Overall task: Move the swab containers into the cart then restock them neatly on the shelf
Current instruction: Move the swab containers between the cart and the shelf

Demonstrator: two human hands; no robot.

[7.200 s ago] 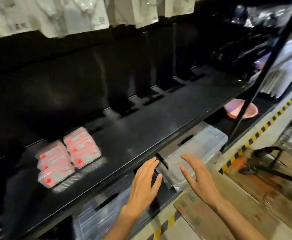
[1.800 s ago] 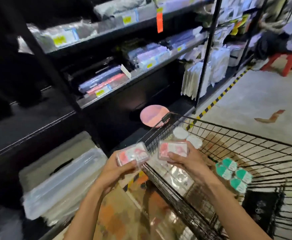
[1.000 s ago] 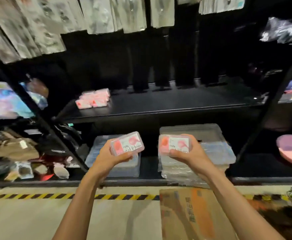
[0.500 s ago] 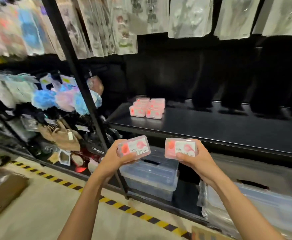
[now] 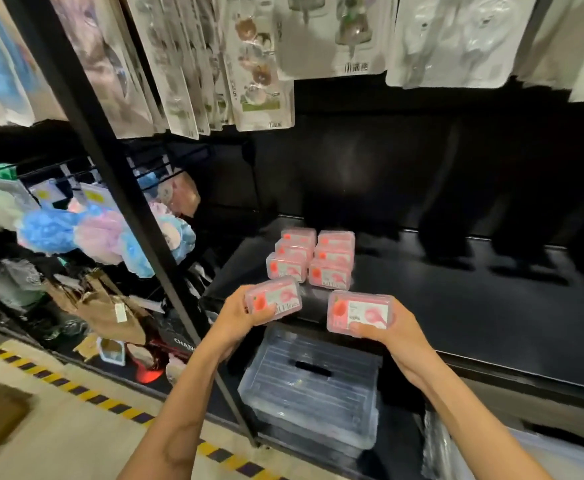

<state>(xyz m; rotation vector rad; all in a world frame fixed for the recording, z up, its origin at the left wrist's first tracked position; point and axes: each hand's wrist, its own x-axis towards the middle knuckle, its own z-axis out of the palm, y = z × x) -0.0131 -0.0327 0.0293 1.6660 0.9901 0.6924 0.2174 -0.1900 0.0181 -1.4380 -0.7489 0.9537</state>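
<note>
Dim black shelving (image 5: pixel 456 306) — packets (image 5: pixel 259 60) hang above; striped floor tape (image 5: pixel 86 393) below.

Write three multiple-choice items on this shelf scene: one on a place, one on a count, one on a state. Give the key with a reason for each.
1. Where do the pink containers already put down stand?
A. on the black shelf
B. on the floor
C. in the clear bin below

2. How many pink containers are the hands carrying in all?
A. one
B. two
C. four

3. What is the right hand doing?
A. hanging open
B. pressing flat on the shelf
C. gripping a container

Key:
1 A: the group of pink containers sits in two rows on the black shelf.
2 B: the left hand holds one container and the right hand holds another container.
3 C: its fingers and thumb curl round that box.
</note>
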